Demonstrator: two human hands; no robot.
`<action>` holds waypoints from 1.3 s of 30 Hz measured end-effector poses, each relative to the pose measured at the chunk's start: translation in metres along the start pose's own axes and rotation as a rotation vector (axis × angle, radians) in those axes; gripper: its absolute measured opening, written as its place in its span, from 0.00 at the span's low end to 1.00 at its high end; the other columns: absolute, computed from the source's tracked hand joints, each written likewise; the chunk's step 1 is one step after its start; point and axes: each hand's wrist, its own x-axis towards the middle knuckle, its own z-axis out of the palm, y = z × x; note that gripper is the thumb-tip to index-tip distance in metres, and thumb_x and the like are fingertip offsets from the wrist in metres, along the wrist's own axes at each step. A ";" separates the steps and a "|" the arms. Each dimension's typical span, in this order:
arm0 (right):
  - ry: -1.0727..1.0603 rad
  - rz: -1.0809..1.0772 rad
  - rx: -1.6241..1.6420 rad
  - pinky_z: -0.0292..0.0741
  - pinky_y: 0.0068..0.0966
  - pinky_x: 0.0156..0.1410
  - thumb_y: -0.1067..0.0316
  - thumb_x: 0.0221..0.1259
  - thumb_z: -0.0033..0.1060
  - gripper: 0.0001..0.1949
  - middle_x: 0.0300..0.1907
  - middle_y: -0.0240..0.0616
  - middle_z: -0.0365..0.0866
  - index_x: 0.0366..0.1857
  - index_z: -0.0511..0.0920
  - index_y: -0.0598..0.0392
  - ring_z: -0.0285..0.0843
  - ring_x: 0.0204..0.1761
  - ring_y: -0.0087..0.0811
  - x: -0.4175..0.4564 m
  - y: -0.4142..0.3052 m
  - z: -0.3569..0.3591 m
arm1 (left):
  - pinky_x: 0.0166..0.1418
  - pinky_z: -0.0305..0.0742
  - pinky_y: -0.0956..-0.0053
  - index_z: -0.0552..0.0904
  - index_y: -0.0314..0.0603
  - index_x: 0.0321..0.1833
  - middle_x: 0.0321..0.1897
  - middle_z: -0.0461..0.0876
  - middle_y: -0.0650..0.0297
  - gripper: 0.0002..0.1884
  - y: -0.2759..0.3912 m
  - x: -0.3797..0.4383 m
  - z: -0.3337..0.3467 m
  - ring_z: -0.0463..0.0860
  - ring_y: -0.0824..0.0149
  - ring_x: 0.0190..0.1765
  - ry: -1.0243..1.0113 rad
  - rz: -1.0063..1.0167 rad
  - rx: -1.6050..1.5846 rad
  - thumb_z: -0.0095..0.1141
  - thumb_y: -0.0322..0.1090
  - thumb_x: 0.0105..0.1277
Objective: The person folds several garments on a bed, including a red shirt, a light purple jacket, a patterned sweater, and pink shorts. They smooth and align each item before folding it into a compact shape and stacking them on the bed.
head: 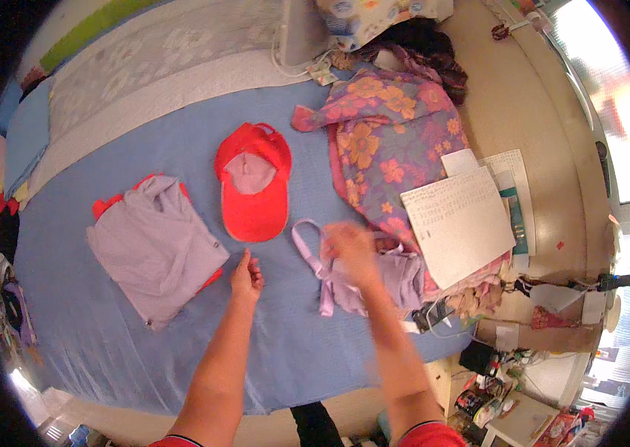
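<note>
My left hand hovers over the blue bed sheet just below the brim of a red baseball cap. Its fingers are loosely curled, with nothing seen in them. The cap lies with its pale inside facing up. To the left, a folded grey-lilac garment with snap buttons rests on red fabric. My right hand, blurred by motion, is over a lilac cloth item with a strap. Whether it grips the strap or the cloth cannot be told.
A floral pink and purple blanket is heaped on the right of the bed. Handwritten paper sheets lie over its edge. A phone-like black object and a cable sit near the bed's edge. A cluttered small white table stands at lower right.
</note>
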 end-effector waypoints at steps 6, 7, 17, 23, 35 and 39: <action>0.333 0.179 0.268 0.66 0.21 0.20 0.54 0.58 0.57 0.15 0.20 0.29 0.69 0.32 0.77 0.57 0.63 0.15 0.22 0.138 -0.084 -0.193 | 0.14 0.59 0.84 0.77 0.41 0.28 0.12 0.68 0.69 0.24 -0.014 0.033 0.040 0.66 0.75 0.13 0.140 0.042 0.132 0.66 0.58 0.49; 0.418 0.244 0.518 0.63 0.19 0.19 0.52 0.58 0.57 0.15 0.18 0.26 0.67 0.30 0.77 0.55 0.57 0.14 0.19 0.153 -0.083 -0.210 | 0.14 0.59 0.84 0.77 0.41 0.27 0.12 0.67 0.69 0.24 -0.014 0.035 0.040 0.66 0.75 0.13 0.159 0.042 0.140 0.66 0.58 0.49; 0.458 0.361 0.322 0.69 0.22 0.20 0.44 0.53 0.61 0.20 0.14 0.28 0.68 0.24 0.74 0.52 0.57 0.12 0.21 0.231 -0.006 -0.222 | 0.16 0.66 0.77 0.75 0.40 0.24 0.11 0.69 0.66 0.25 -0.023 0.041 0.033 0.67 0.71 0.13 0.265 0.115 0.188 0.63 0.58 0.51; 0.519 0.357 0.148 0.63 0.18 0.14 0.38 0.51 0.59 0.24 0.15 0.30 0.70 0.23 0.74 0.53 0.60 0.10 0.21 0.254 0.021 -0.230 | 0.18 0.65 0.75 0.73 0.37 0.17 0.10 0.67 0.65 0.24 -0.003 -0.002 0.079 0.67 0.71 0.14 0.220 0.180 0.539 0.59 0.53 0.58; 0.436 0.656 0.299 0.64 0.19 0.13 0.46 0.51 0.64 0.19 0.16 0.28 0.69 0.23 0.70 0.50 0.62 0.12 0.19 0.266 0.028 -0.234 | 0.63 0.56 0.51 0.65 0.47 0.64 0.62 0.64 0.54 0.37 0.122 0.046 0.674 0.60 0.50 0.65 -0.441 2.166 1.394 0.65 0.39 0.49; 0.390 0.606 0.415 0.65 0.18 0.14 0.46 0.50 0.64 0.18 0.16 0.27 0.70 0.26 0.72 0.49 0.63 0.12 0.19 0.266 0.031 -0.238 | 0.62 0.58 0.47 0.65 0.49 0.65 0.59 0.69 0.53 0.36 0.140 0.085 0.752 0.67 0.52 0.62 0.019 1.983 1.888 0.63 0.41 0.50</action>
